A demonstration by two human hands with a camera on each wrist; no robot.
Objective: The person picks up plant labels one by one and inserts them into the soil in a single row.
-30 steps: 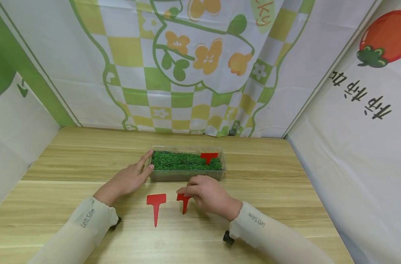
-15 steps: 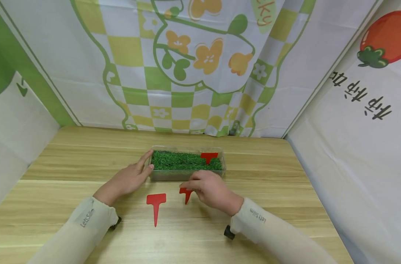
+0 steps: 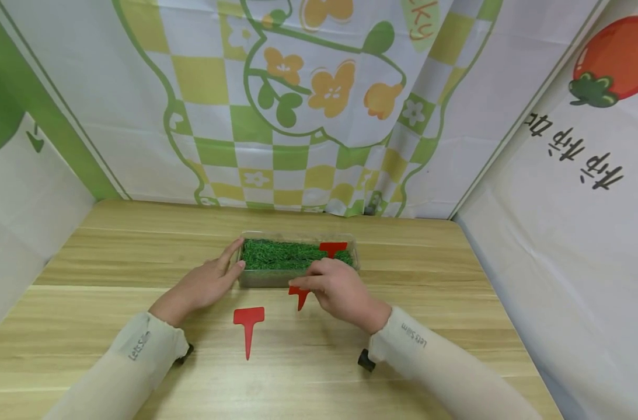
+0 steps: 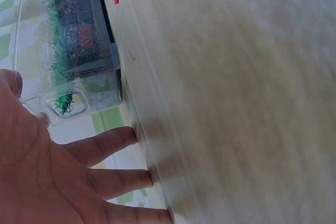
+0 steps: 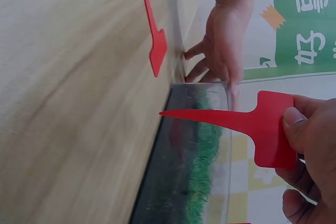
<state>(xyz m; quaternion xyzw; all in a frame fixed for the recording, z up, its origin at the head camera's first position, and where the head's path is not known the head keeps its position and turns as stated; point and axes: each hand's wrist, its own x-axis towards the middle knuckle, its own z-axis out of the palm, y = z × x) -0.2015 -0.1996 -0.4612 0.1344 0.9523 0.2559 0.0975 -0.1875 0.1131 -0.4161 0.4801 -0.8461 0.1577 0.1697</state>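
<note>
My right hand (image 3: 345, 293) pinches a red T-shaped plant label (image 5: 273, 129) by its wide head, between thumb and fingers. In the head view this label is just in front of the clear planter box (image 3: 276, 279), its point angled down. Green artificial grass (image 3: 276, 255) fills the box, and another red plant label (image 3: 333, 247) stands in its right part, partly behind my right hand. My left hand (image 3: 205, 286) touches the box's left end with fingers spread and fairly straight; in the left wrist view several fingertips rest on the table. A third plant label (image 3: 248, 324) lies flat on the wood.
The wooden table (image 3: 434, 280) carries the box near its back edge. Behind it hangs a checkered, flower-printed curtain (image 3: 308, 157). White printed sheets close off both sides, the right one with a tomato-like picture (image 3: 615, 58).
My right hand has lifted the pinched plant label and moved it away from me and slightly right, toward the box. My left hand and the lying label have stayed put.
</note>
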